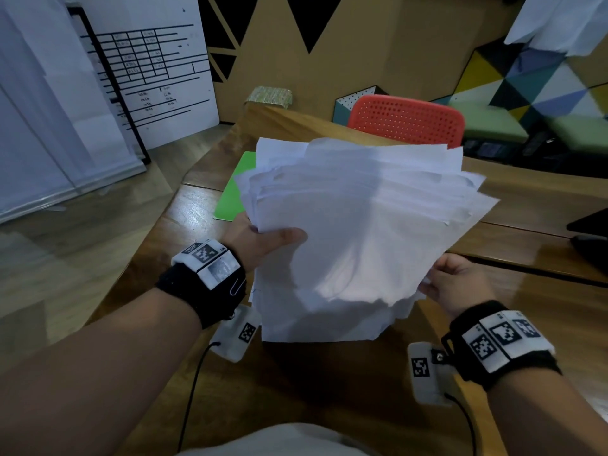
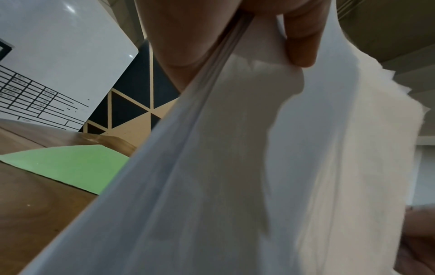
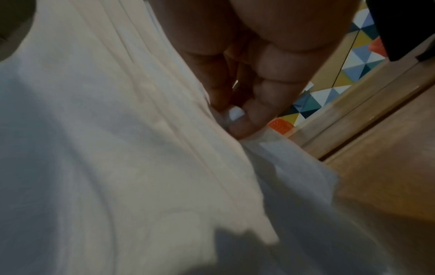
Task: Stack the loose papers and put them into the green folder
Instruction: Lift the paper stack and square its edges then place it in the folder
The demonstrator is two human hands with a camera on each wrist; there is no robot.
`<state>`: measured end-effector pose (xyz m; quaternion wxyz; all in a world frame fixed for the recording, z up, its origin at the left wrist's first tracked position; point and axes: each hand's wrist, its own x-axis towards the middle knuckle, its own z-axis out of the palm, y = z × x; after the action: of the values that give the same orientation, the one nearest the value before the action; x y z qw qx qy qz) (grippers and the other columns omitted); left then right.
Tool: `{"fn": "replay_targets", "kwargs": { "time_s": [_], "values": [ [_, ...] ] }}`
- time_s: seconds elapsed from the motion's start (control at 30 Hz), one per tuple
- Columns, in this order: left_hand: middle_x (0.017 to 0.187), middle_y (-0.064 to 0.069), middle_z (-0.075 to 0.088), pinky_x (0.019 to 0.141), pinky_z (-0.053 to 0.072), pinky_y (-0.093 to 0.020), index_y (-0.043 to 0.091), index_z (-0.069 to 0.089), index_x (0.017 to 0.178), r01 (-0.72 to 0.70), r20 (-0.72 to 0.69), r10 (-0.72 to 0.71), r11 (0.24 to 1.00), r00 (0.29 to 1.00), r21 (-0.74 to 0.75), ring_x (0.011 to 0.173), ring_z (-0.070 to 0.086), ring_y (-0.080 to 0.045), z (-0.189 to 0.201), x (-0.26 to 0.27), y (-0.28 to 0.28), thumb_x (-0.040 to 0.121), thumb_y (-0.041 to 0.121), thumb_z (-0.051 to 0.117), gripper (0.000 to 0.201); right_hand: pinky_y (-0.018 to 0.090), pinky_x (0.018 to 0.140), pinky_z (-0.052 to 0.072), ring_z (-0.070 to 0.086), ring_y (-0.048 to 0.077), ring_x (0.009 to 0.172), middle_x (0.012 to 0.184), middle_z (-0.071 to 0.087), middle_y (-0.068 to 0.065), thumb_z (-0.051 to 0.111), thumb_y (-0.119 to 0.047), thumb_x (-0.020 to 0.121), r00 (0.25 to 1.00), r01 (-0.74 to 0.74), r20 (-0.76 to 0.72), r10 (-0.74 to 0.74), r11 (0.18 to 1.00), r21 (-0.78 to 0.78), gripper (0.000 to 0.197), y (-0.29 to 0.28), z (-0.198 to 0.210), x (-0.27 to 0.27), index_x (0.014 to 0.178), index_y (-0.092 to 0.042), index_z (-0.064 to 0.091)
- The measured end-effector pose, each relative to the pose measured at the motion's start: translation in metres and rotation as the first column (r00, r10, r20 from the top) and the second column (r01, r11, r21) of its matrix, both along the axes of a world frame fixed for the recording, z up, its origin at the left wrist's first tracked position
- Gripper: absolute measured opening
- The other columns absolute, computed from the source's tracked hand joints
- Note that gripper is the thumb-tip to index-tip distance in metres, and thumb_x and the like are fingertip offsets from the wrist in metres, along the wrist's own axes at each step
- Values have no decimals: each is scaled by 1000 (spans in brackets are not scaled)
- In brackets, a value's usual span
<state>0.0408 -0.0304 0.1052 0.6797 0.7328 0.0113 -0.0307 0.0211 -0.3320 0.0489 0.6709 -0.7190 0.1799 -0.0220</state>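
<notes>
A thick, uneven stack of white papers (image 1: 358, 225) is lifted off the wooden table, its sheets fanned and misaligned. My left hand (image 1: 263, 238) grips the stack's left edge, thumb on top; the left wrist view shows the thumb (image 2: 299, 37) pressing the sheets (image 2: 235, 167). My right hand (image 1: 450, 281) holds the lower right edge, and in the right wrist view its fingers (image 3: 254, 111) curl against the paper (image 3: 117, 148). The green folder (image 1: 233, 189) lies flat on the table behind and left of the stack, mostly hidden by it; its cover (image 2: 65, 163) also shows in the left wrist view.
The wooden table (image 1: 526, 307) runs under both hands. A red perforated chair back (image 1: 408, 120) stands beyond the far edge. Something dark (image 1: 589, 225) sits at the right edge. A whiteboard (image 1: 148, 67) leans at the left over the floor.
</notes>
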Motion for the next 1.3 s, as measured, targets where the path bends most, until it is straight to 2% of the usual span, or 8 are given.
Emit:
{"fn": "replay_targets", "kwargs": {
  "time_s": [0.1, 0.3, 0.47, 0.53, 0.67, 0.9, 1.1, 1.3],
  "values": [
    [102, -11, 72, 84, 56, -43, 22, 69, 92, -6, -8, 6, 1000, 1000, -12, 93, 69, -26, 4, -3, -1, 42, 38, 81, 54, 36, 63, 58, 69, 30, 80, 67, 74, -6, 48, 20, 78, 996, -84, -48, 80, 994, -75, 40, 4, -13, -4, 79, -14, 68],
    [102, -13, 72, 85, 56, -49, 20, 70, 92, 16, -18, -17, 1000, 1000, -8, 93, 69, -29, 7, -6, -1, 43, 37, 80, 53, 25, 65, 53, 57, 7, 99, 104, 65, -4, 30, 39, 65, 935, -343, -81, 346, 938, 49, 79, -3, 14, -19, 111, -21, 54],
    [93, -5, 75, 85, 55, -47, 21, 74, 90, 97, -1, -97, 993, 995, -69, 89, 70, -26, 0, -1, 1, 44, 27, 81, 47, 30, 98, 43, 50, 6, 121, 132, 53, -7, 89, -19, 32, 860, -510, -33, 509, 859, -40, 112, -11, 31, -17, 133, -26, 42],
    [88, 3, 76, 82, 56, -41, 26, 75, 87, 165, 16, -164, 985, 986, -59, 87, 70, -19, 1, -1, 1, 46, 21, 81, 42, 25, 88, 51, 58, 7, 114, 125, 61, -6, 93, -31, 27, 887, -456, 64, 457, 889, -27, 115, -4, 34, -12, 131, -18, 46],
    [80, 17, 74, 69, 53, -15, 26, 68, 88, 182, 81, -184, 983, 980, 36, 79, 68, 2, 16, -2, -1, 47, 13, 82, 45, 22, 70, 56, 70, 11, 92, 96, 75, -5, 80, 7, 51, 885, -418, 239, 400, 908, 29, 59, 15, 48, -8, 103, -17, 66],
    [95, -11, 68, 81, 55, -38, 12, 65, 96, -152, 110, 129, 957, 986, 245, 86, 65, -26, 33, -2, -28, 77, 28, 72, 25, 30, 76, 55, 67, 20, 82, 88, 69, -3, 79, 1, 65, 945, 66, 312, -97, 992, 107, 39, 58, 63, -1, 100, -11, 66],
    [77, 9, 59, 47, 43, -1, 18, 63, 100, -171, 140, 151, 975, 979, 145, 62, 54, 7, 32, -6, -27, 73, 26, 75, 31, 18, 72, 54, 67, 5, 90, 105, 67, -5, 76, -2, 68, 884, 132, 428, -188, 979, 158, 55, 62, 71, -5, 114, -23, 54],
    [90, 10, 64, 63, 54, -11, 15, 57, 116, -210, 288, 218, 976, 933, -58, 67, 63, 13, 51, -13, -21, 69, 13, 78, 51, 40, 88, 55, 63, 28, 109, 121, 62, 17, 86, -18, 53, 884, 32, 460, -78, 994, 106, 87, 47, 72, -5, 129, -4, 45]
  ]
}}
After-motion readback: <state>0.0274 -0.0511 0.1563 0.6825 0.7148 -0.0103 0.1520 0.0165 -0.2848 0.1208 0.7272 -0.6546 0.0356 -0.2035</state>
